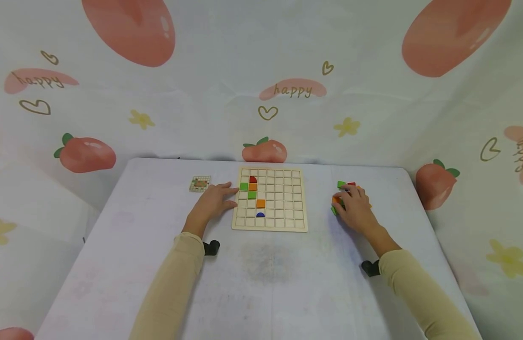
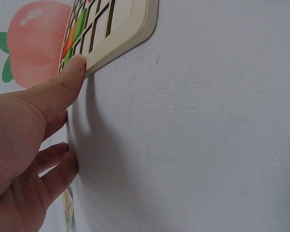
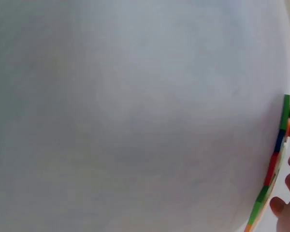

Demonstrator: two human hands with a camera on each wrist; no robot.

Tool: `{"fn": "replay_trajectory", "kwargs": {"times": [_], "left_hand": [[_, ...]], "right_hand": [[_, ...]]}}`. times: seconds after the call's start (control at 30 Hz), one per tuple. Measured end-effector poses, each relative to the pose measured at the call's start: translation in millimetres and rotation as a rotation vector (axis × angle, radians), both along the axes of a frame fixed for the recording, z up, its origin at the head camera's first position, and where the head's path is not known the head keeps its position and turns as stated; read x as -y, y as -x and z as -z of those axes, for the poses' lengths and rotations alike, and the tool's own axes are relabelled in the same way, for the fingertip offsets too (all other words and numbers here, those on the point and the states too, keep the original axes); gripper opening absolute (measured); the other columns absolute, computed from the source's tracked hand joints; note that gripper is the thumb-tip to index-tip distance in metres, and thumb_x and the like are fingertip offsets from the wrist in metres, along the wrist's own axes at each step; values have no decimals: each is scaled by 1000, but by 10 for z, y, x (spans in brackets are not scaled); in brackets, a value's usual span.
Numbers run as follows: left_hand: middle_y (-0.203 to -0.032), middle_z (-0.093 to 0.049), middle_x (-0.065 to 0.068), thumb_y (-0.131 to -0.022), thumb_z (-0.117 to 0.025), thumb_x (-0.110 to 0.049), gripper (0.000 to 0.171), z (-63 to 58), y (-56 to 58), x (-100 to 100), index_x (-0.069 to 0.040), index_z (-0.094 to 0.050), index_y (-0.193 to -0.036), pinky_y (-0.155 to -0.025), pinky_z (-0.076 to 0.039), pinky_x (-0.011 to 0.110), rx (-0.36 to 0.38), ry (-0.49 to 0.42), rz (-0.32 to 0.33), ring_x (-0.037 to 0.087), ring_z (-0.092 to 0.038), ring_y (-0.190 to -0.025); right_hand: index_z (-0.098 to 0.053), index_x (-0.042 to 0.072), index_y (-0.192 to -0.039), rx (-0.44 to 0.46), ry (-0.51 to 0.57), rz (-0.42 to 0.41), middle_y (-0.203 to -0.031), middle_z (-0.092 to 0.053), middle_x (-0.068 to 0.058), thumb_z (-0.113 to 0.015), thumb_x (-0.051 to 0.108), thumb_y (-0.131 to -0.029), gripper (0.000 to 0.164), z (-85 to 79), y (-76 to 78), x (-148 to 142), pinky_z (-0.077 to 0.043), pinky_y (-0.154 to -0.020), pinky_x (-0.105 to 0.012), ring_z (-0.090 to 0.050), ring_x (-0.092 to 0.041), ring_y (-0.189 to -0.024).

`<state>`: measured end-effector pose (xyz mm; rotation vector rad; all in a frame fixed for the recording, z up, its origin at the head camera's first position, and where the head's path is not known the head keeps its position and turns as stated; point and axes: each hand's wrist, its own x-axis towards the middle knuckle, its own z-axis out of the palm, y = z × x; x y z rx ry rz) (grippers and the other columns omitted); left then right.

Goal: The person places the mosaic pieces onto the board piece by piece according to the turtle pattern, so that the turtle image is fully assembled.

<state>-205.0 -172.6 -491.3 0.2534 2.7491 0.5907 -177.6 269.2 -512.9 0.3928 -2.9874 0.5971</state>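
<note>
A pale wooden grid board (image 1: 282,229) lies flat on the table, with several coloured pieces in its left columns. These include a red quarter-round piece (image 1: 253,179), an orange square (image 1: 260,203) and a blue half-round piece (image 1: 260,215). My left hand (image 1: 212,200) rests at the board's left edge, its thumb (image 2: 67,82) touching the rim and its fingers extended. My right hand (image 1: 356,208) is over a heap of loose coloured pieces (image 1: 341,184), fingers bent. An orange piece (image 1: 335,200) shows between thumb and index finger; whether they pinch it is unclear.
A small pattern card (image 1: 199,183) lies left of the board, near my left hand. The white-covered table (image 1: 270,293) ends at a printed cloth backdrop (image 1: 210,113) behind. Black wrist mounts (image 1: 211,248) sit on both forearms.
</note>
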Motion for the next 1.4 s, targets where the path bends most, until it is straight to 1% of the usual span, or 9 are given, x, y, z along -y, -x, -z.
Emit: {"fn": "replay_trajectory", "kwargs": {"times": [0.2, 0.37, 0.47, 0.53, 0.67, 0.93, 1.07, 1.27, 1.4], "left_hand": [[-166, -38, 6, -95, -72, -36, 60, -2, -2, -11, -26, -51, -151, -126, -26, 57, 2, 8, 4, 44, -30, -153], [-166, -37, 6, -95, -71, -36, 60, -10, -1, -10, -27, -51, -151, -126, -26, 58, 4, 7, -3, 44, -30, -153], [-165, -38, 6, -95, -72, -36, 60, -13, -2, 3, -26, -52, -151, -126, -28, 57, -5, 8, -3, 43, -31, -153], [-165, -39, 6, -95, -72, -36, 60, -14, 0, 9, -26, -52, -151, -126, -28, 57, -7, 8, 2, 43, -32, -152], [-165, -39, 6, -95, -72, -37, 60, -19, 4, 11, -26, -52, -151, -126, -28, 56, -1, 4, 8, 44, -32, -152], [-166, -38, 5, -95, -72, -36, 61, -28, -2, -6, -26, -51, -151, -126, -28, 56, 4, -4, -1, 43, -31, -153], [-165, -39, 5, -94, -73, -36, 61, -19, 2, -17, -26, -52, -151, -126, -28, 56, 0, -4, -3, 43, -31, -153], [-165, -40, 6, -94, -73, -36, 61, -25, 3, -13, -25, -52, -150, -126, -29, 55, -8, -8, 11, 43, -33, -152], [-165, -40, 6, -94, -73, -36, 60, -28, -5, 1, -25, -53, -150, -126, -29, 56, -8, -2, 3, 43, -33, -152]], "right_hand": [[-64, 4, -110, 45, 76, 25, -138, -51, -27, -72, 17, -96, 21, -60, 35, 20, -32, -101, -69, -37, -54, -130], [-61, 6, -101, 59, 124, 33, -128, -57, -24, -73, 18, -95, 18, -132, 97, 45, -34, -99, -66, -43, -49, -123], [-61, 4, -103, 76, 154, 18, -118, -65, -21, -69, 15, -97, 14, -174, 151, 75, -44, -96, -59, -55, -44, -114], [-60, 4, -107, 103, 173, 18, -109, -68, -18, -66, 14, -99, 14, -202, 175, 105, -51, -88, -49, -62, -38, -103], [-58, 5, -114, 134, 201, 25, -103, -71, -14, -65, 16, -101, 18, -239, 203, 189, -53, -79, -38, -63, -27, -90], [-63, 4, -131, 145, 291, 8, -116, -71, -16, -65, 7, -97, 34, -223, 277, 413, -56, -88, -42, -61, -28, -95], [-62, 3, -134, 171, 325, 4, -117, -70, -17, -69, 10, -97, 39, -218, 315, 529, -59, -91, -44, -64, -29, -98], [-64, 2, -130, 162, 380, -20, -107, -69, -17, -73, 11, -94, 38, -174, 386, 739, -59, -87, -39, -65, -28, -94], [-66, 3, -127, 160, 411, -65, -109, -68, -15, -76, 15, -93, 38, -139, 423, 940, -59, -85, -36, -65, -28, -96]]}}
